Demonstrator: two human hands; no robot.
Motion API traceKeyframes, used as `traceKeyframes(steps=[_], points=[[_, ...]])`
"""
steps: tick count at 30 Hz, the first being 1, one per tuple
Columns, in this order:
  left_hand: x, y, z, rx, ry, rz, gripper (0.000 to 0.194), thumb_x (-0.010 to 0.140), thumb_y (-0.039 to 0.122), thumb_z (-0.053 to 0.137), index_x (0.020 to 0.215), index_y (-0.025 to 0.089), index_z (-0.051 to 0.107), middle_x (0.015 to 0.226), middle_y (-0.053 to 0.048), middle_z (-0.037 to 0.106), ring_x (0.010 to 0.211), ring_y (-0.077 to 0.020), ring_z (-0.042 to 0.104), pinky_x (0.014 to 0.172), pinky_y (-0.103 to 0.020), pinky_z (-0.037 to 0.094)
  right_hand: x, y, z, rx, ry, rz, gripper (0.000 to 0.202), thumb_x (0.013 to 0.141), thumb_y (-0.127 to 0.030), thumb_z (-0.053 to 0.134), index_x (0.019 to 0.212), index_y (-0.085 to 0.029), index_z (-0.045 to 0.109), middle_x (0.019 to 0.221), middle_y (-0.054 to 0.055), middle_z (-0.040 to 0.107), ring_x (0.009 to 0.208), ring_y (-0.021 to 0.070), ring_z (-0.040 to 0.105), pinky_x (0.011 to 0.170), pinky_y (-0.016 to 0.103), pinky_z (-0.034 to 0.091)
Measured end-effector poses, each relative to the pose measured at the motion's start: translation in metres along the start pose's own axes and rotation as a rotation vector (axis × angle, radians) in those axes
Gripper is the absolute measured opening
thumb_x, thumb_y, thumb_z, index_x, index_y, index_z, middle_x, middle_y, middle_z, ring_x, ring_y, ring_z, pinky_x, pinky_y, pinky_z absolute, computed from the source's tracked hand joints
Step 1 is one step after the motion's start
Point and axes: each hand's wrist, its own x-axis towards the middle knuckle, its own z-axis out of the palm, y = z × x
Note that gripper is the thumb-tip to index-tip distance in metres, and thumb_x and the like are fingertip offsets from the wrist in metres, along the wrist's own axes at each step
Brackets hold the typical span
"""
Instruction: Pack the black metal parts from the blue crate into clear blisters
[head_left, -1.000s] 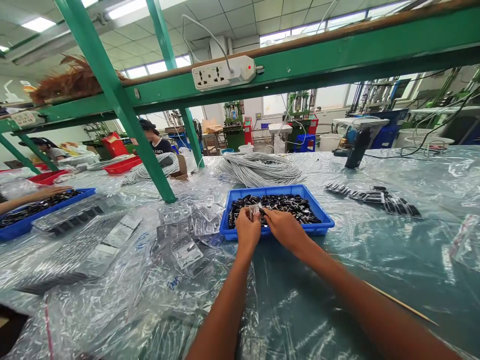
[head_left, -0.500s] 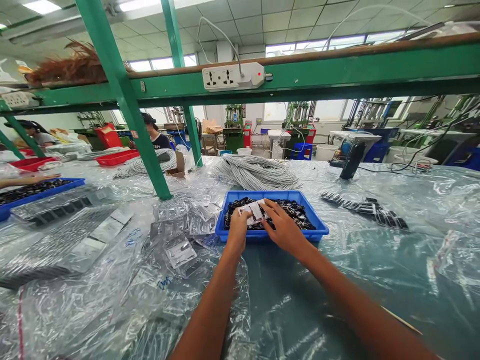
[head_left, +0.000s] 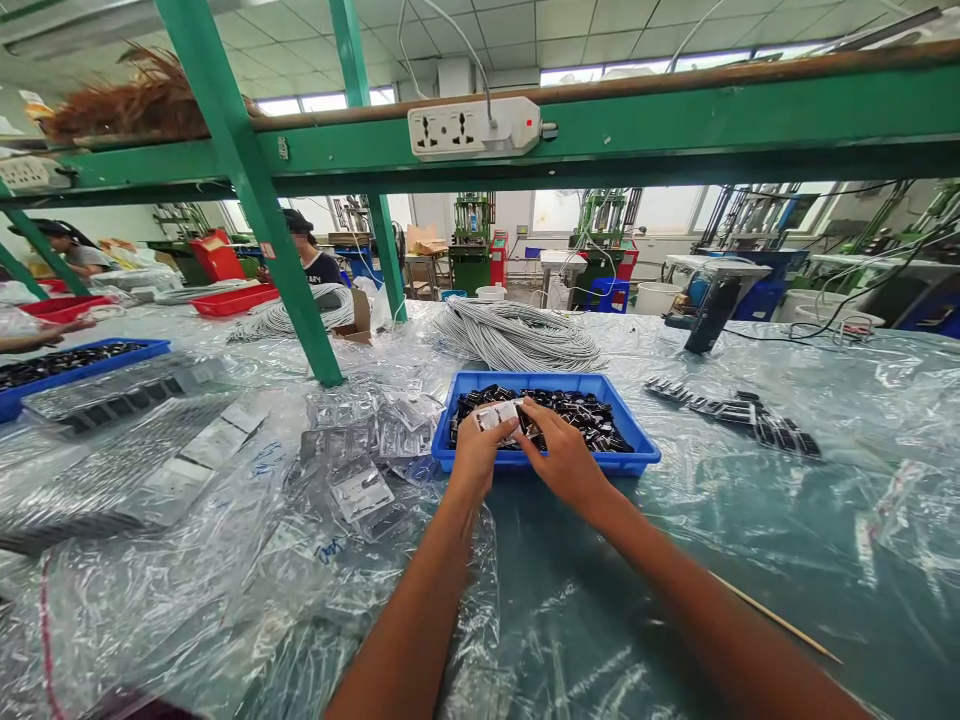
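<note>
My left hand (head_left: 472, 458) grips a small white-and-clear plastic blister tray (head_left: 495, 413) with dark marks on it. My right hand (head_left: 568, 462) is closed at the tray's right end, thumb and fingers around a small black part (head_left: 528, 424) that they partly hide. Both hands are over the front of a blue bin (head_left: 634, 462), which holds many small black parts (head_left: 592, 420). More clear blister trays (head_left: 364, 495) lie in a loose pile to the left of the bin.
Coiled grey cable (head_left: 525, 335) lies behind the bin. Filled black strips (head_left: 750, 415) are at right, a wooden stick (head_left: 776, 618) nearer. Stacked clear trays (head_left: 142, 460) and another blue bin (head_left: 97, 365) stand left, with a co-worker's hand (head_left: 56, 335). A green post (head_left: 285, 240) rises beyond.
My right thumb and fingers have come closer together at the blister tray's right end, where a black part now shows. The view has shifted slightly, and more of the stick is visible.
</note>
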Motion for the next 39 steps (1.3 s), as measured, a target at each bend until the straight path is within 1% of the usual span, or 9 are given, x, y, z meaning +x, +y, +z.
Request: traceKeyframes(steps=[9, 13, 18, 22, 24, 27, 31, 34, 39], points=[[-0.005, 0.021, 0.002, 0.574, -0.05, 0.232, 0.022, 0.062, 0.022, 0.072, 0.083, 0.02, 0.066, 0.074, -0.001, 0.069, 0.067, -0.0177, 0.061, 0.066, -0.029, 0.047, 0.006, 0.014, -0.008, 0.407, -0.154, 0.324, 0.02, 0.09, -0.031, 0.061, 0.102, -0.016, 0.065, 0.09, 0.008, 0.076, 0.086, 0.0236, 0.073, 0.078, 0.036, 0.059], [0.002, 0.033, -0.009, 0.834, 0.253, 0.38, 0.017, 0.072, 0.019, 0.064, 0.088, 0.021, 0.064, 0.082, -0.003, 0.069, 0.075, -0.021, 0.063, 0.078, -0.035, 0.05, 0.008, 0.019, -0.007, 0.093, -0.189, 0.298, 0.023, 0.095, -0.025, 0.05, 0.108, -0.016, 0.067, 0.086, 0.009, 0.075, 0.082, 0.0242, 0.072, 0.083, 0.04, 0.057], [0.01, 0.056, -0.043, 0.939, 0.757, 0.742, 0.045, 0.079, 0.018, 0.058, 0.123, 0.012, 0.053, 0.132, -0.018, 0.052, 0.125, -0.0313, 0.048, 0.112, -0.049, 0.033, 0.02, 0.01, -0.028, -0.28, -0.07, 0.167, 0.046, 0.09, -0.018, 0.052, 0.135, -0.011, 0.052, 0.137, 0.02, 0.055, 0.129, 0.03, 0.051, 0.107, 0.047, 0.044], [0.013, 0.069, -0.056, 1.044, 0.834, 0.828, 0.054, 0.076, 0.019, 0.063, 0.127, 0.008, 0.05, 0.148, -0.022, 0.033, 0.143, -0.0403, 0.024, 0.118, -0.058, 0.016, 0.002, -0.002, -0.085, -0.362, -0.142, 0.192, 0.021, 0.093, -0.021, 0.049, 0.105, -0.019, 0.066, 0.105, 0.011, 0.069, 0.096, 0.0249, 0.066, 0.085, 0.04, 0.055], [0.011, 0.067, -0.047, 1.056, 0.755, 0.872, 0.051, 0.077, 0.017, 0.062, 0.126, 0.01, 0.051, 0.146, -0.021, 0.037, 0.142, -0.0391, 0.027, 0.117, -0.059, 0.019, -0.032, -0.005, -0.118, -0.404, -0.318, 0.22, 0.012, 0.09, -0.025, 0.055, 0.085, -0.023, 0.066, 0.082, 0.005, 0.068, 0.073, 0.0221, 0.066, 0.067, 0.035, 0.055], [0.001, 0.05, -0.014, 1.015, 0.476, 0.974, 0.044, 0.081, 0.018, 0.057, 0.125, 0.014, 0.052, 0.139, -0.017, 0.047, 0.137, -0.0337, 0.037, 0.116, -0.054, 0.027, -0.104, -0.007, -0.157, -0.492, -0.571, 0.272, 0.008, 0.074, -0.029, 0.07, 0.08, -0.028, 0.065, 0.081, 0.006, 0.068, 0.067, 0.025, 0.066, 0.053, 0.037, 0.051], [-0.037, 0.003, 0.039, 0.994, -0.018, 1.054, 0.038, 0.088, 0.016, 0.051, 0.126, 0.017, 0.051, 0.133, -0.016, 0.052, 0.131, -0.0296, 0.046, 0.112, -0.05, 0.038, -0.178, 0.003, -0.193, -0.466, -0.643, 0.476, 0.017, 0.082, -0.018, 0.056, 0.078, -0.033, 0.06, 0.078, 0.006, 0.066, 0.06, 0.0223, 0.063, 0.051, 0.038, 0.049], [-0.075, -0.036, 0.066, 0.981, -0.358, 1.007, 0.04, 0.088, 0.01, 0.048, 0.127, 0.019, 0.051, 0.131, -0.014, 0.055, 0.129, -0.0275, 0.049, 0.108, -0.048, 0.045, -0.18, 0.034, -0.215, -0.461, -0.625, 0.531, 0.019, 0.081, -0.015, 0.054, 0.072, -0.031, 0.056, 0.075, 0.007, 0.064, 0.057, 0.0202, 0.06, 0.05, 0.035, 0.046], [-0.111, -0.07, 0.081, 0.987, -0.772, 0.88, 0.04, 0.084, 0.011, 0.051, 0.123, 0.019, 0.053, 0.127, -0.014, 0.059, 0.125, -0.0292, 0.053, 0.101, -0.048, 0.052, -0.105, 0.136, -0.227, -0.834, -0.434, 0.65, 0.019, 0.085, -0.011, 0.049, 0.08, -0.019, 0.066, 0.084, 0.012, 0.069, 0.082, 0.0253, 0.067, 0.076, 0.035, 0.051]])
